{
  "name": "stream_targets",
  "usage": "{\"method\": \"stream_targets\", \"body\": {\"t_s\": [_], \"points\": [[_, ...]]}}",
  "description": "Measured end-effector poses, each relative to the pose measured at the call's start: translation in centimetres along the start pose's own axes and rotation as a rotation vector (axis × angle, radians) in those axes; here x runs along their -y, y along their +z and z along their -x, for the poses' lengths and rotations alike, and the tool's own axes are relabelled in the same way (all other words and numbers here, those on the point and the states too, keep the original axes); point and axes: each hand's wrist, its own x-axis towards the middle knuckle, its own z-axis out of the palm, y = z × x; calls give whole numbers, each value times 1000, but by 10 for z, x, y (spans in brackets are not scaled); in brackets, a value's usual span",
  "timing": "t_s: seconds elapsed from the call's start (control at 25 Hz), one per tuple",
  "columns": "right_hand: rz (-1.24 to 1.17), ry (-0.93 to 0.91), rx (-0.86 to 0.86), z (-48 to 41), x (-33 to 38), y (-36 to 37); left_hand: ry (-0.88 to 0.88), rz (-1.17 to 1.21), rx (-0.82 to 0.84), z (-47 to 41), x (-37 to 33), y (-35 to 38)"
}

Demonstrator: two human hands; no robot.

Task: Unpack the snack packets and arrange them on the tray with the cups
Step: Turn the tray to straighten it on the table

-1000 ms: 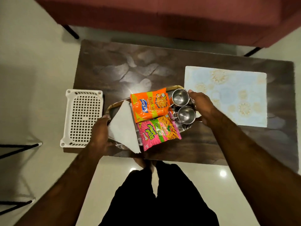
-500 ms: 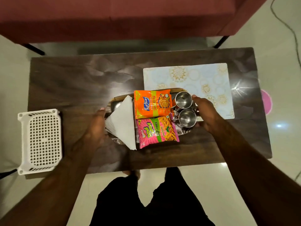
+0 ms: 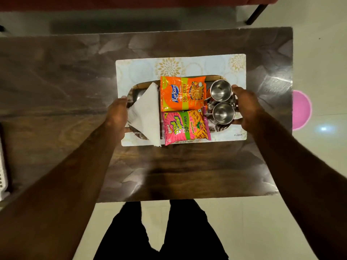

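Observation:
An oval tray (image 3: 136, 86) with a wooden rim sits over a pale floral placemat (image 3: 187, 65). My left hand (image 3: 117, 114) grips its left end and my right hand (image 3: 246, 107) grips its right end. On it lie an orange snack packet (image 3: 183, 93), a pink snack packet (image 3: 185, 127) just nearer me, a folded white napkin (image 3: 147, 113) at the left, and two steel cups (image 3: 221, 90) (image 3: 223, 112) at the right.
The placemat lies on a dark wooden table (image 3: 65, 87). A white plastic basket (image 3: 2, 177) shows at the far left edge. Red furniture with a black leg (image 3: 255, 14) stands behind the table. My dark trousers (image 3: 161, 231) are below the table's near edge.
Both hands have carried the tray to the right along the table, from beside the white basket onto the placemat. The items on it kept their places.

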Motion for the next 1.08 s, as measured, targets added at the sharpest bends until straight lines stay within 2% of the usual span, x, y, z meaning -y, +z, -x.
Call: {"method": "stream_targets", "body": {"t_s": [0.48, 0.84, 1.08], "points": [[-28, 17, -1, -37, 1, -3, -14, -67, -76, -24, -15, 34], [-23, -34, -16, -40, -3, 1, 145, -169, -126, -36, -5, 35], [39, -109, -51, -33, -8, 5, 306, -492, -121, -40, -2, 27]]}}
